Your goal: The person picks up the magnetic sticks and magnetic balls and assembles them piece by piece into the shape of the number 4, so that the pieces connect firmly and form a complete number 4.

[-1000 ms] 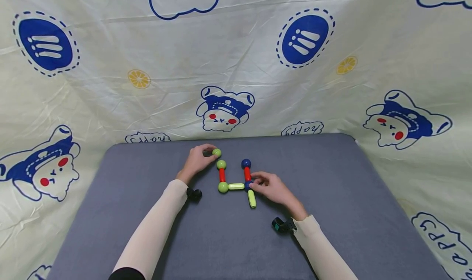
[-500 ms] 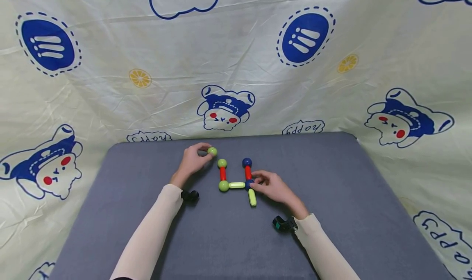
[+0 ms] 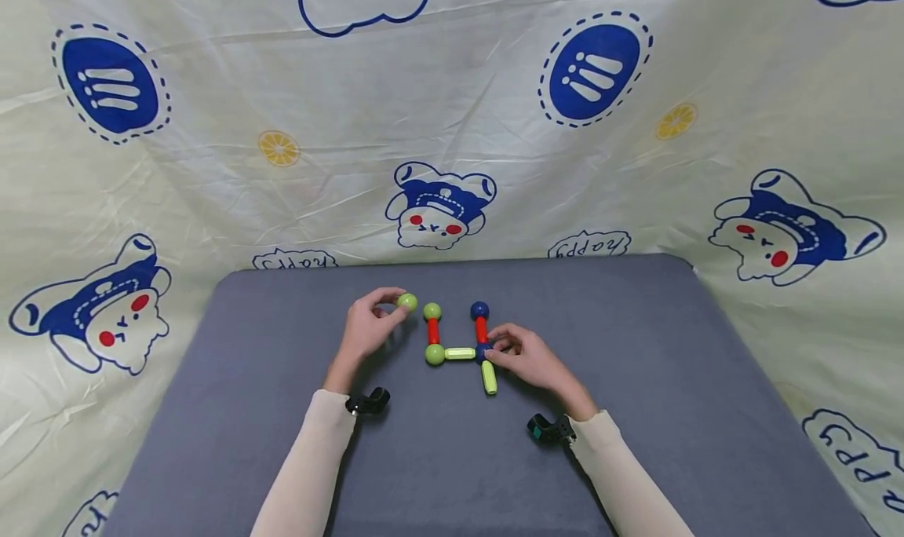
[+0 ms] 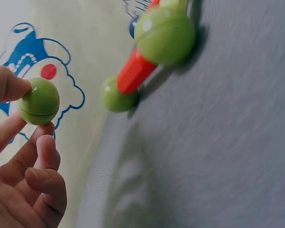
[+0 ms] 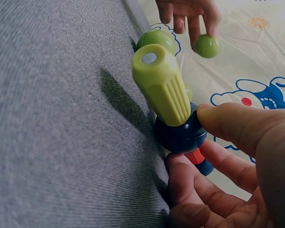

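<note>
Between thumb and fingertips, my left hand (image 3: 366, 329) pinches a loose green ball (image 4: 39, 101), held above the table left of a ball-and-stick build. My right hand (image 3: 528, 356) grips the near dark blue ball (image 5: 181, 135) at the build's right corner. From that ball a light green stick (image 5: 162, 90) points toward me. A red stick (image 3: 482, 330) runs away to a far blue ball (image 3: 479, 311). Another light green stick (image 3: 460, 354) joins the corner to a green ball (image 3: 434, 355) on the left. A red stick (image 4: 137, 71) links that one to a far green ball (image 4: 118, 95).
The build lies on a grey cloth-covered table (image 3: 438, 458). Behind and beside it hangs a pale sheet (image 3: 339, 207) printed with cartoon figures. Each wrist wears a black strap (image 3: 369, 402) with a small device.
My left hand with the green ball has drawn a little left, then slightly toward me. The right hand keeps its grip on the blue ball. The whole view has shifted slightly.
</note>
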### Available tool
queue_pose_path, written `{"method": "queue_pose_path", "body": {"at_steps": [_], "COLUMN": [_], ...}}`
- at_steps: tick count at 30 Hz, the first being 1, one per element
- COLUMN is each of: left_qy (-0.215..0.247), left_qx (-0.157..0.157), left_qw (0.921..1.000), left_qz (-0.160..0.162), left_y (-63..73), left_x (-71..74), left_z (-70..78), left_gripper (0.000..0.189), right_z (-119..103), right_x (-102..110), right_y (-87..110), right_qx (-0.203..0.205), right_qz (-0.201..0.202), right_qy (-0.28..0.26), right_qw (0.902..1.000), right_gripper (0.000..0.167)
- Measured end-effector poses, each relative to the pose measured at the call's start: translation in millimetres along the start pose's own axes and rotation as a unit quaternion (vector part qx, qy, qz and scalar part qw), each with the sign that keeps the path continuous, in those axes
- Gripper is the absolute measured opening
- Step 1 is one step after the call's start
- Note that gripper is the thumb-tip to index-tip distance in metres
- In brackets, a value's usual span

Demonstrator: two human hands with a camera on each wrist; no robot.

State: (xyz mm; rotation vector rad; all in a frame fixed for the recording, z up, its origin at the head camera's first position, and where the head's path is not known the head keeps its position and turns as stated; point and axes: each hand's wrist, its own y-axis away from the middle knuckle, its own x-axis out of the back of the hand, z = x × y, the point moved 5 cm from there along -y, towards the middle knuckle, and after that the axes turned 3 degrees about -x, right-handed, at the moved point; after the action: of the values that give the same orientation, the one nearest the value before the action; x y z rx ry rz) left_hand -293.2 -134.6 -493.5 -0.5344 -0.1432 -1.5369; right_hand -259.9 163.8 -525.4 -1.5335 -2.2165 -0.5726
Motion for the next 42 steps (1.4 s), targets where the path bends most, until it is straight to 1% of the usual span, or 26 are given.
{"method": "queue_pose_path", "body": {"at_steps": [3,5,7,9,13,16,20,25,31,35,42], "left_qy": [0.035,0.050,0.049,0.038,0.020,0.016,0.015,0.018,0.011,0.009,0.021], "left_qx": [0.004,0.006,0.006,0.005,0.003,-0.002,-0.009,-0.019,-0.019,-0.019,-0.045], "left_qw": [0.9994,0.9987,0.9987,0.9992,0.9998,0.9998,0.9994,0.9981,0.9960,0.9932,0.9850], "left_qz": [0.007,0.011,0.011,0.007,-0.005,-0.015,-0.031,-0.055,-0.087,-0.114,-0.165], "left_y": [14.1,22.8,30.1,36.1,46.3,54.3,63.9,72.6,81.9,86.7,96.4], "left_x": [0.1,1.1,2.2,2.5,-2.9,-9.2,-17.0,-28.7,-46.0,-60.1,-83.4], "left_z": [1.6,2.1,2.7,3.7,6.2,10.1,15.6,19.1,22.7,26.3,34.1], "left_gripper": [0.028,0.028,0.028,0.028,0.028,0.027,0.027,0.027,0.027,0.024,0.023], "right_z": [0.0,-0.4,0.0,0.6,0.9,0.0,0.3,0.5,-1.3,-1.6,-1.6], "right_x": [0.0,-0.5,-0.5,-0.3,0.7,0.7,-0.8,-2.1,-1.7,-1.1,-0.1], "right_y": [0.2,0.2,-0.2,-0.5,0.3,1.5,1.8,1.4,0.5,0.4,1.4], "right_qx": [0.002,0.002,0.000,0.000,0.011,0.023,0.025,0.020,0.025,0.029,0.031], "right_qz": [-0.004,-0.006,-0.004,0.000,-0.001,-0.004,-0.004,-0.001,0.003,0.002,0.001], "right_qy": [0.001,0.000,0.001,0.003,0.009,0.016,0.026,0.028,0.026,0.024,0.019], "right_qw": [1.0000,1.0000,1.0000,1.0000,0.9999,0.9996,0.9993,0.9994,0.9993,0.9993,0.9993], "right_gripper": [0.033,0.034,0.035,0.035,0.035,0.034,0.031,0.030,0.029,0.028,0.027]}}
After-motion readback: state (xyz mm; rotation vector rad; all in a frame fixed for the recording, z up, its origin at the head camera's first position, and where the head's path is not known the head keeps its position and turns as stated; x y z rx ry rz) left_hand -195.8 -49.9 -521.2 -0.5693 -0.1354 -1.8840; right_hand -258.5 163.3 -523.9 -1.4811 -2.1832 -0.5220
